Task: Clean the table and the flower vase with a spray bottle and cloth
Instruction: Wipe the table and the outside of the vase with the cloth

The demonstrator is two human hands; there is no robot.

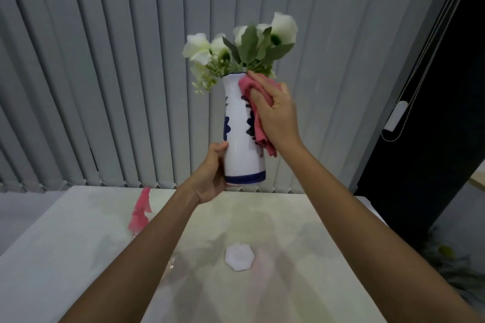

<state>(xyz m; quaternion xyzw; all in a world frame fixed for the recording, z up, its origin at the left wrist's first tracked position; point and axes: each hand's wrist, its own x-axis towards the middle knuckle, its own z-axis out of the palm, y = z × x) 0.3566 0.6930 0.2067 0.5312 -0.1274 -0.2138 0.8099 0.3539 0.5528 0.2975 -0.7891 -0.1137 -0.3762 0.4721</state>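
Note:
A tall white vase (240,139) with dark blue markings and a blue band at its base is held up in the air above the table (301,257). White flowers (244,47) with green leaves stand in it. My left hand (210,176) grips the vase near its bottom. My right hand (275,113) presses a pink cloth (256,110) against the vase's upper right side, close to the rim. A spray bottle with a pink head (141,210) stands on the table at the left, partly hidden behind my left forearm.
A small white hexagonal coaster (239,257) lies on the glossy table below the vase. Grey vertical blinds (105,60) hang behind the table. A dark opening with a blind cord is at the right, and some foliage lies low at the right edge.

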